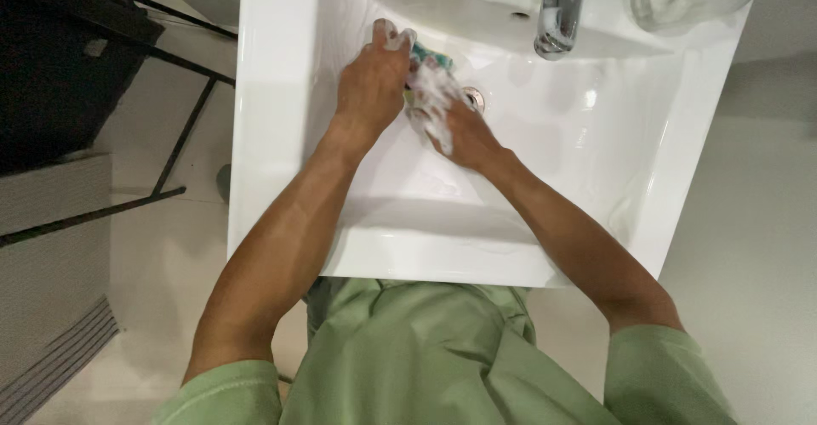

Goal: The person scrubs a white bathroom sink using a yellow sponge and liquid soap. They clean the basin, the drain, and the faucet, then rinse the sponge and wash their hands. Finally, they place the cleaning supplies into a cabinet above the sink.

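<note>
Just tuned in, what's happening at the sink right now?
A person in a green shirt stands over a white sink. The left hand and right hand, covered in soap foam, are pressed together around a small teal item above the drain. No water shows from the chrome faucet.

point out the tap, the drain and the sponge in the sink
tap (557, 17), head view, on its chrome spout
drain (474, 97), head view, on the metal ring left showing
sponge (423, 54), head view, on the teal edge between the hands
</note>
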